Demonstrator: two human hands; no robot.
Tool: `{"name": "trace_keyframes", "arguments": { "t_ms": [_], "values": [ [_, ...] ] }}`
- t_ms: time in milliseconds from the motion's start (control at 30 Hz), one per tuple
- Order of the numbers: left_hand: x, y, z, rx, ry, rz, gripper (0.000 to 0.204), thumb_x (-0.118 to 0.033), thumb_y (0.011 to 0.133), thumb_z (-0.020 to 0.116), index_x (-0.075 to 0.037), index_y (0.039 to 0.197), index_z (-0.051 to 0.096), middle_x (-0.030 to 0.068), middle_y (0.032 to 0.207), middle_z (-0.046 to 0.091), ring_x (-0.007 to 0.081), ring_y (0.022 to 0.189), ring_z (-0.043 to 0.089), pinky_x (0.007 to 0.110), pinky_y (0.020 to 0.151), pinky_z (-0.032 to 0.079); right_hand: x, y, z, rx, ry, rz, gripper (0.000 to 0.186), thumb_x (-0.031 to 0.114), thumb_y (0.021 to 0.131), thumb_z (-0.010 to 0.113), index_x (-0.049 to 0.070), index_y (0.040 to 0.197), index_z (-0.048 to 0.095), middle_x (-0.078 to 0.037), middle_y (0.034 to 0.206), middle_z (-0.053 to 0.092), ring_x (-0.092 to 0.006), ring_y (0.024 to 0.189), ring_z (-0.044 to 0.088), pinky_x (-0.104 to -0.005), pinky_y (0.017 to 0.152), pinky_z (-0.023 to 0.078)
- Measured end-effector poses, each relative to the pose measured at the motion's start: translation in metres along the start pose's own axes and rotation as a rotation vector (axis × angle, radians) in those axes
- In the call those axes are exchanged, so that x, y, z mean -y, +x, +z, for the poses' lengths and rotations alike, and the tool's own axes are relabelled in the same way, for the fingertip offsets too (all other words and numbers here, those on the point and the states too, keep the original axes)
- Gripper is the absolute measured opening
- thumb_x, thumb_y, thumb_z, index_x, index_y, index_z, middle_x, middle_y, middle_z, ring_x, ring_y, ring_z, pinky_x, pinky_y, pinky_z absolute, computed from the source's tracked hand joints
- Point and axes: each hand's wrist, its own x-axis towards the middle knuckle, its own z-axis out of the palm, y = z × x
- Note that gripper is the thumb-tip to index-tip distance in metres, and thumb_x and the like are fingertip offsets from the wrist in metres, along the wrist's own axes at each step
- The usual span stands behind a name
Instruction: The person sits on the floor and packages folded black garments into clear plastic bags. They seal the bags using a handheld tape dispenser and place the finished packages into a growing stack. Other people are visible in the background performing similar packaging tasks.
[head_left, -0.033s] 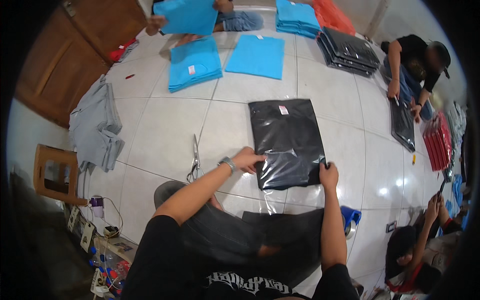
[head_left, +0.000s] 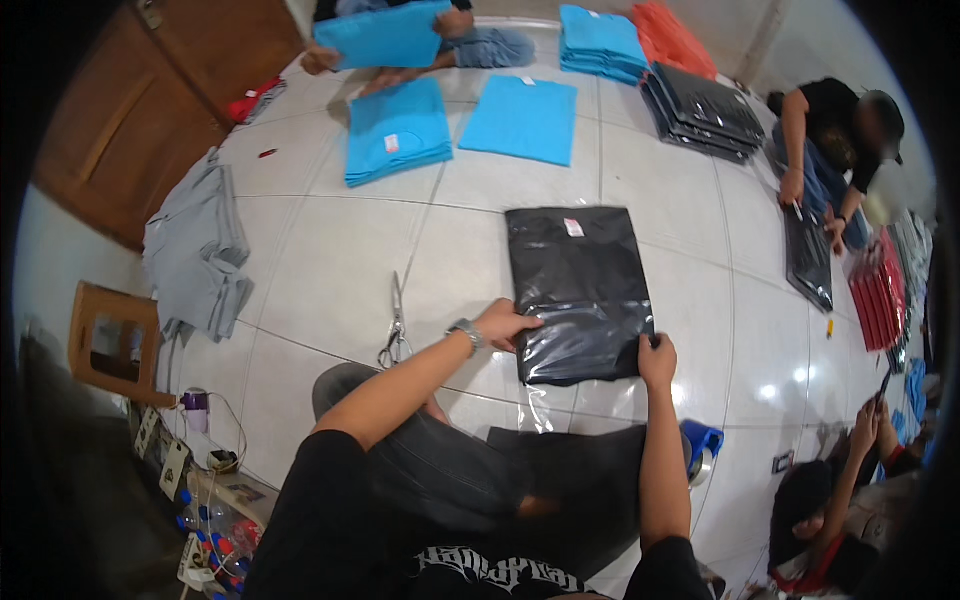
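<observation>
A folded black shirt in a clear plastic bag lies on the tiled floor in front of me, a small pale label near its far edge. The bag's clear end sticks out on my side. My left hand pinches the left edge, thumb on top and fingers partly hidden beneath. At the lower right edge, my right hand is closed on the bagged shirt, its fingers curled round the side. Metal scissors lie on the floor left of my left forearm.
Blue folded shirts and bagged black shirts lie at the far side. Grey clothes are at left, red bagged shirts at right. A blue tape dispenser is by my right arm. Other people sit around, handling blue cloth, a black package and a phone.
The whole view has shifted slightly. Both my hands keep their hold on the bagged shirt. The far person's blue cloth has tilted a little.
</observation>
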Motion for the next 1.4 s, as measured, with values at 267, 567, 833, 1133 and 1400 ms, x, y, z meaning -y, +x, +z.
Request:
{"name": "trace_keyframes", "arguments": {
  "t_ms": [267, 567, 833, 1133, 1400],
  "values": [
    [0.021, 0.034, -0.044, -0.479, 0.225, 0.144, 0.036, -0.029, 0.084, 0.088, 0.002, 0.094, 0.071, 0.0154, 0.093, 0.073, 0.0222, 0.084, 0.07, 0.038, 0.075, 0.055, 0.013, -0.013, 0.022, 0.47, 0.595, 0.31, 0.042, 0.019, 0.089, 0.085, 0.0, 0.119, 0.063, -0.002, 0.08, 0.068, -0.01, 0.065, 0.06, -0.0276, 0.049, 0.046],
    [0.024, 0.014, -0.047, -0.235, -0.089, -0.024, 0.043, -0.031, 0.093, 0.083, 0.009, 0.099, 0.069, 0.0155, 0.083, 0.072, 0.023, 0.071, 0.072, 0.035, 0.057, 0.059, 0.003, -0.015, 0.037, 0.399, 0.729, 0.086, 0.04, 0.004, 0.093, 0.075, -0.005, 0.128, 0.058, -0.008, 0.082, 0.073, -0.0125, 0.058, 0.063, -0.0275, 0.052, 0.052],
    [0.041, -0.027, -0.044, -0.054, -0.125, -0.086, 0.023, -0.011, 0.09, 0.083, 0.008, 0.088, 0.07, 0.0177, 0.079, 0.073, 0.0229, 0.064, 0.073, 0.034, 0.053, 0.063, 0.007, -0.031, -0.002, 0.64, 0.566, 0.249, 0.036, 0.004, 0.097, 0.067, -0.006, 0.13, 0.057, -0.015, 0.083, 0.075, -0.0187, 0.061, 0.07, -0.0311, 0.051, 0.056],
    [0.04, -0.057, -0.052, -0.168, -0.272, -0.062, 0.021, -0.002, 0.094, 0.072, 0.002, 0.111, 0.061, 0.0214, 0.1, 0.076, 0.0283, 0.081, 0.077, 0.038, 0.069, 0.063, 0.016, -0.045, -0.042, 0.566, 1.07, 0.346, 0.038, 0.006, 0.1, 0.06, -0.003, 0.137, 0.061, -0.015, 0.1, 0.078, -0.0221, 0.076, 0.075, -0.0306, 0.065, 0.06],
    [0.029, -0.064, -0.063, -0.165, -0.203, 0.156, 0.02, 0.004, 0.089, 0.065, 0.002, 0.104, 0.076, 0.0149, 0.104, 0.078, 0.0195, 0.083, 0.075, 0.031, 0.074, 0.059, 0.005, -0.041, -0.014, 0.399, 0.717, 0.048, 0.02, 0.003, 0.093, 0.072, 0.003, 0.112, 0.077, -0.009, 0.108, 0.078, -0.014, 0.081, 0.072, -0.0266, 0.067, 0.057]
  ]
}}
